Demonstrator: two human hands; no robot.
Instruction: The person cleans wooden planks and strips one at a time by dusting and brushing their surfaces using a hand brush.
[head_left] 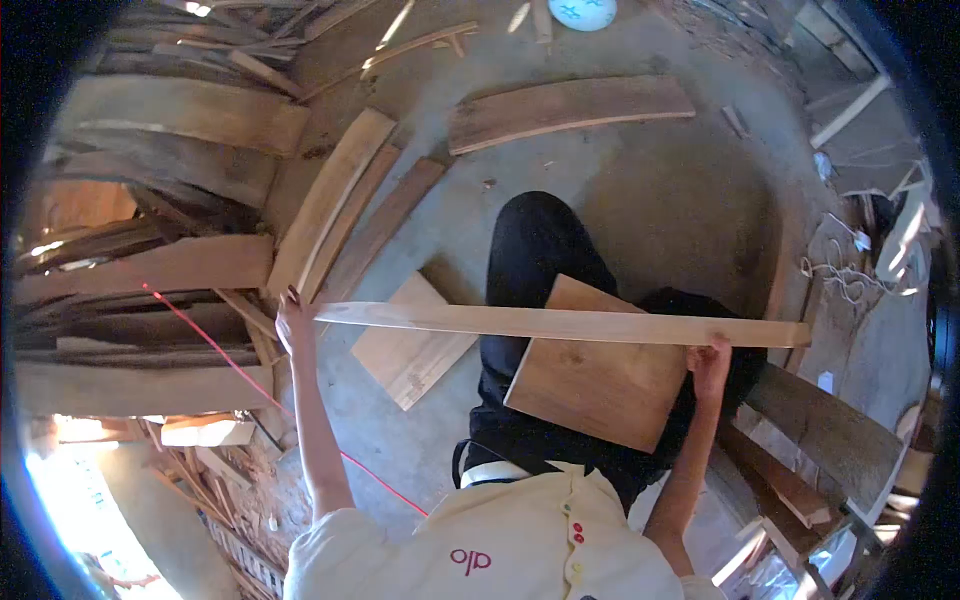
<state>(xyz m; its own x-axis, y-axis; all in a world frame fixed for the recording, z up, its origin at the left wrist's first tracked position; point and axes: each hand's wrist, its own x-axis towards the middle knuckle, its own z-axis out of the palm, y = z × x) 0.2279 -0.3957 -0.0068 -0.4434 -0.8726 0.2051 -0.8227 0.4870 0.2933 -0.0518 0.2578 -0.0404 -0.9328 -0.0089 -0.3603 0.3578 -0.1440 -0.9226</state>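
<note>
A long, narrow wooden strip (520, 322) stretches across in front of me above my lap. My left hand (296, 322) is closed at its left end, fingertips pointing up. Nearer the right end, my right hand (709, 366) grips the strip from its lower edge. Beneath it, a square wooden board (600, 390) rests on my legs, its upper part partly covered by the strip. A smaller wooden board (415, 365) lies on the floor left of my knee, also crossed by the strip.
Several planks (330, 205) lie on the floor ahead left, and one plank (570, 110) straight ahead. Stacked timber (150, 265) fills the left side. A red cord (230, 360) runs past my left arm. Wooden boards (825, 430) and a white cable (850, 275) are at right.
</note>
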